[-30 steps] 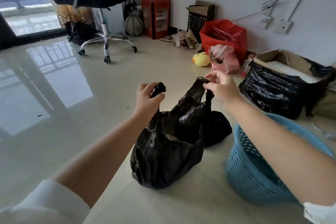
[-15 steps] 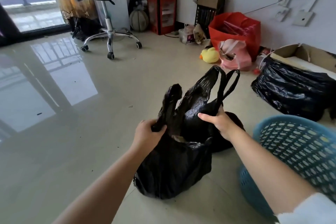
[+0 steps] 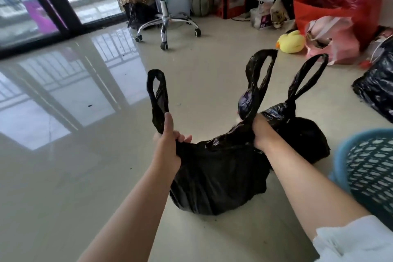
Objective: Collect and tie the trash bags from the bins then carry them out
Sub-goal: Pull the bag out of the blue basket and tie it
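Observation:
A full black trash bag (image 3: 217, 178) sits on the tiled floor in front of me. My left hand (image 3: 168, 140) grips the base of its left handle loop, which stands up above my fist. My right hand (image 3: 258, 132) grips the base of the right handle loop. The two handles are pulled apart, stretching the bag's mouth flat. A second black trash bag (image 3: 302, 134), its neck gathered and its loop sticking up, lies just behind the first. The blue perforated bin (image 3: 370, 168) stands at the right edge, beside my right forearm.
Another black bag (image 3: 378, 91) lies at the far right. A pink bag (image 3: 333, 40), a red bag (image 3: 340, 0) and a yellow duck toy (image 3: 290, 41) sit along the wall. An office chair base (image 3: 165, 25) stands ahead by the glass door (image 3: 42, 2).
Both hands slid from the tips of the handle loops down to their bases and then pulled apart sideways. The bag's mouth went from bunched upright to stretched wide.

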Demonstrator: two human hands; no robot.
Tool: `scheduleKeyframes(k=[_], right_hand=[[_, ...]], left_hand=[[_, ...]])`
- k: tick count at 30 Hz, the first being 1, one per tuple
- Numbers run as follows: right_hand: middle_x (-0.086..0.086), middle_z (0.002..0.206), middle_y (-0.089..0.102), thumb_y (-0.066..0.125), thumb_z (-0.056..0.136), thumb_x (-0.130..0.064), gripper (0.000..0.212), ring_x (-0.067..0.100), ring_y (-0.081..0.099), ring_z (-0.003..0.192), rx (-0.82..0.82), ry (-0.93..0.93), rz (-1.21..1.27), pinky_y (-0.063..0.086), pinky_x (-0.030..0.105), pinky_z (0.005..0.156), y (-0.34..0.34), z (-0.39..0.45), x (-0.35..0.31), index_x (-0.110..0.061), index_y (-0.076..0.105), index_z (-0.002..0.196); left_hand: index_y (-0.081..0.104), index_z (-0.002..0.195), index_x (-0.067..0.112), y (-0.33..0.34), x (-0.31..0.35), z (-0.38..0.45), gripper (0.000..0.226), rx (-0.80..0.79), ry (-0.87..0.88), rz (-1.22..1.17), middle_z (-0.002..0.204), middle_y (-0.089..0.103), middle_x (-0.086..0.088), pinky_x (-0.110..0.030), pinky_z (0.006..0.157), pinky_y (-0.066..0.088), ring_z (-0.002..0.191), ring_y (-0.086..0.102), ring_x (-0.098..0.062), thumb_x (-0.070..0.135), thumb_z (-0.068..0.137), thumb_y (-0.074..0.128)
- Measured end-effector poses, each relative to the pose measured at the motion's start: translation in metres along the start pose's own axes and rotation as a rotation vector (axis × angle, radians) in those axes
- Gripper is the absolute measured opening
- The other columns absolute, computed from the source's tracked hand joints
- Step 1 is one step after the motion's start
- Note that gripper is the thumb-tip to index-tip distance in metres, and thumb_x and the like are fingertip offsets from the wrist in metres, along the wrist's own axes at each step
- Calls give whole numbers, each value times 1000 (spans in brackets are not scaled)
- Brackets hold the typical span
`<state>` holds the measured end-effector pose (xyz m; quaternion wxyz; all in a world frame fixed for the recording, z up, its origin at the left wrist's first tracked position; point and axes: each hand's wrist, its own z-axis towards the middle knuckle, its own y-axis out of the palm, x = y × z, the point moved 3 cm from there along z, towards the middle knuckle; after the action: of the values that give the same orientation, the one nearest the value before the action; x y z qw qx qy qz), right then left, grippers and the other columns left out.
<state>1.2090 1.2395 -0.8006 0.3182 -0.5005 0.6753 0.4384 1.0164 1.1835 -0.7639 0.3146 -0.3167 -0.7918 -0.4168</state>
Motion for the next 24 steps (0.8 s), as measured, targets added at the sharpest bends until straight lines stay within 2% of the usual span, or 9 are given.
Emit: scheduleKeyframes(k=[2,5,8,11,14,16,18,20,24], right_hand=[[-11,33,50,37,94,-43,53,6,47,38,-57,21,-15,36,19,43,3,-9,7,-24,56,49],[-13,70,62,43,73,-62,46,2,56,70,-186,-15,-80,44,18,65,4,-20,7,-23,58,92],[0,77,55,64,82,-15,8,16,52,83,-71,-101,-391,41,25,74,7,-24,17,-11,59,87],[3,73,57,50,91,-7,27,21,52,88,80,-127,-342,42,27,72,2,-26,18,-11,58,65],[-1,61,68,35,98,-15,34,13,66,70,-54,-142,-16,48,28,73,7,-32,10,-12,57,73],[-5,38,56,30,99,-15,33,9,61,44,-91,-81,166,51,29,62,12,-37,10,-11,53,77],[-7,27,33,30,99,-16,31,6,36,25,-92,-44,50,47,21,44,16,-37,15,-11,46,74],[-9,29,25,37,97,-19,30,3,22,24,-127,16,-265,36,15,34,18,-42,19,-16,37,67],[0,57,28,35,96,-24,27,3,25,30,-200,46,-411,33,21,42,24,-41,22,-18,31,70]], left_hand=[[45,79,20,-14,-1,7,17,20,16,67,50,32,3,-20,45,43,37,36,-7,26,90,58],[42,72,13,-22,-4,16,26,60,-58,207,60,34,-3,-17,37,37,46,36,-12,-2,92,48],[40,71,10,-28,-6,25,28,64,-86,232,64,35,-5,-10,31,34,48,36,-14,-3,96,37],[42,74,9,-24,-15,24,26,-22,-160,396,62,39,-8,-8,28,30,26,42,-8,2,98,36],[44,78,7,-11,-31,19,23,-151,-223,647,59,36,-7,-7,25,22,18,32,-2,1,99,35],[44,74,9,-5,-39,19,26,-201,-244,762,57,33,-6,-6,25,18,16,27,-1,2,98,37],[41,69,9,-2,-44,22,30,-197,-259,769,57,29,-4,-4,27,15,15,24,-1,1,97,37],[37,66,8,-5,-46,25,31,-190,-293,739,57,27,-3,-5,28,17,15,26,-3,-2,95,36],[31,57,10,-14,-42,26,34,-276,-381,747,50,33,-5,-16,36,27,36,32,-14,-7,87,34]])
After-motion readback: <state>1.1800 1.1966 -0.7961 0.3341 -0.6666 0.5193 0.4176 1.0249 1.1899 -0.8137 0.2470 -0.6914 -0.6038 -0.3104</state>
